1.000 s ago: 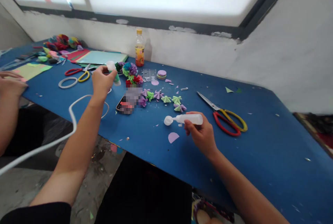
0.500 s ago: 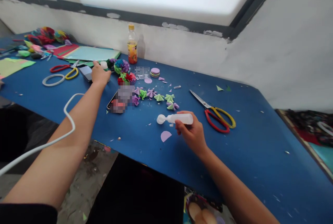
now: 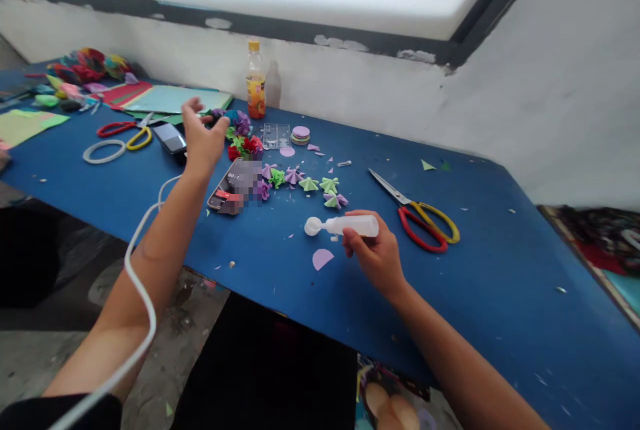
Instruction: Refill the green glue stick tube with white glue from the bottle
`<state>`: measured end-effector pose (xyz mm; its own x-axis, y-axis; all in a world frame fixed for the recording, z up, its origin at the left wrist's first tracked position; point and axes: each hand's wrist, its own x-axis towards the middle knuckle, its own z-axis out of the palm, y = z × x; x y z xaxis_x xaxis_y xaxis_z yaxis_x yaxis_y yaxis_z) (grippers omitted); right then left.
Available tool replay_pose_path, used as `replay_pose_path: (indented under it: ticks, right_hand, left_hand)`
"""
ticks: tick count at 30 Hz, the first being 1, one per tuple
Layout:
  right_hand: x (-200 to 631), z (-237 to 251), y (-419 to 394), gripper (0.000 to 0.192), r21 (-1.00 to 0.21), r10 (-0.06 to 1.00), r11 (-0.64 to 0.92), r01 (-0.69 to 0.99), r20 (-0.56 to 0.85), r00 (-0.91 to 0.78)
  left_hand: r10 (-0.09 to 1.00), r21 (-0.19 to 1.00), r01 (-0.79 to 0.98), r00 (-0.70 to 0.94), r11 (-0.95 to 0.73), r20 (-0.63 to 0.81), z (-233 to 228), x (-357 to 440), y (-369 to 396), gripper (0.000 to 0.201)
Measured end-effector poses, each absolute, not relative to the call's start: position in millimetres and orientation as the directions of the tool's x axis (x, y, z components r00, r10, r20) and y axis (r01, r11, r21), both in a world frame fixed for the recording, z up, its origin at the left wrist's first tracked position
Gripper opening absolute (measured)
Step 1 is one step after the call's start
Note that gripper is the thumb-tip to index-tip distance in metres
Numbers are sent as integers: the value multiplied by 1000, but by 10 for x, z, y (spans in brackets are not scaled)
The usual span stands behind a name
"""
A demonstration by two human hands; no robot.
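My right hand rests on the blue table and grips a white glue bottle lying sideways, its round cap pointing left. A purple paper half-circle lies just below the cap. My left hand is raised over the table with its fingers apart and nothing in them, next to a cluster of coloured paper flowers. A phone lies below that hand. Small folded green and purple paper pieces lie in a row between my hands.
Red-and-yellow scissors lie to the right of my right hand. A second pair, a white ring and another phone lie to the left. A drink bottle stands by the wall. A white cable hangs across my left arm.
My left hand carried a white-capped stick towards the paper flowers, let it go and lifted with its fingers spread. My right hand has kept its grip on the glue bottle.
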<state>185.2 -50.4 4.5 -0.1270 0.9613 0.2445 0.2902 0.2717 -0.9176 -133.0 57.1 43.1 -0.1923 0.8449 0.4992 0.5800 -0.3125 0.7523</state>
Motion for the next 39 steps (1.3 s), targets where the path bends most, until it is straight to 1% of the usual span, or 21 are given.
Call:
replay_pose_path:
  ticks: [1,2,3,4,5,6,7,9,12,14,16,18,20,22,23,25,27,32,35,37,39]
  right_hand:
    - [1850,46,-505,35,-921,962,267,282,242,-123]
    - [1848,46,-505,35,-924,963,265,276,241,-118]
    - [1848,45,-505,34,-925,963,266,271,245,-112]
    - [1850,42,-503,34,-925,963,269,268,249,-105]
    - [1853,38,-501,34,-926,962,271,264,253,-99]
    - [1857,31,-498,34,-927,962,272,259,256,-94]
    - [1861,23,-494,35,-930,963,269,252,254,-90]
    - [1869,2,-486,36,-938,966,257,233,244,-85]
    - [1873,-38,-479,38,-949,968,250,193,237,-84]
    - [1869,-66,-481,39,-952,965,257,166,245,-89]
    - [1867,-90,-487,40,-951,963,266,155,256,-84]
    - [1872,-103,-498,41,-948,963,269,167,261,-71]
    - [1890,-107,-512,40,-940,962,274,205,268,-56]
    - [1921,-100,-525,38,-916,954,296,270,298,-34]
    - [1939,-95,-531,37,-899,947,311,308,320,-24]
    - [1972,-82,-540,35,-863,931,343,370,364,-15]
    - [1995,-67,-547,35,-840,918,370,397,395,-21]
    - [1989,-17,-573,31,-795,879,453,404,474,-53]
    - [1971,21,-588,29,-762,864,475,439,499,-68]
    - [1970,45,-589,28,-693,823,526,493,561,-90]
    - [1982,70,-581,27,-564,744,598,569,654,-134]
  left_hand:
    - [815,770,543,-245,-333,525,489,-1148,451,40]
    - [861,768,527,-123,-364,493,537,-966,330,37]
    - [913,762,519,99,-388,397,568,-798,219,35]
    - [908,744,536,342,-399,241,578,-654,126,36]
    - [872,721,567,477,-398,106,561,-538,58,38]
    - [837,688,605,547,-400,5,520,-451,18,42]
    - [817,650,643,574,-406,-58,457,-389,2,47]
    - [812,577,695,576,-428,-91,293,-315,17,55]
    - [814,524,716,577,-461,-73,60,-241,52,62]
    - [825,507,722,564,-471,-37,-42,-184,43,58]
    - [832,505,717,555,-480,3,-103,-123,17,46]
    - [830,561,677,556,-477,35,-136,-74,-7,34]
    - [834,685,582,548,-438,67,-150,-44,-24,28]
    - [846,816,446,525,-368,94,-147,-28,-39,26]
    - [855,862,382,508,-334,106,-140,-25,-47,26]
    - [870,911,288,474,-296,133,-118,-23,-61,27]
    - [874,922,244,458,-301,164,-95,-29,-71,28]
    - [883,904,265,423,-334,202,-70,-64,-76,30]
    - [881,909,232,413,-348,232,-71,-78,-83,30]
    - [871,910,196,414,-367,262,-68,-78,-89,30]
    - [869,909,182,410,-374,276,-61,-72,-95,29]
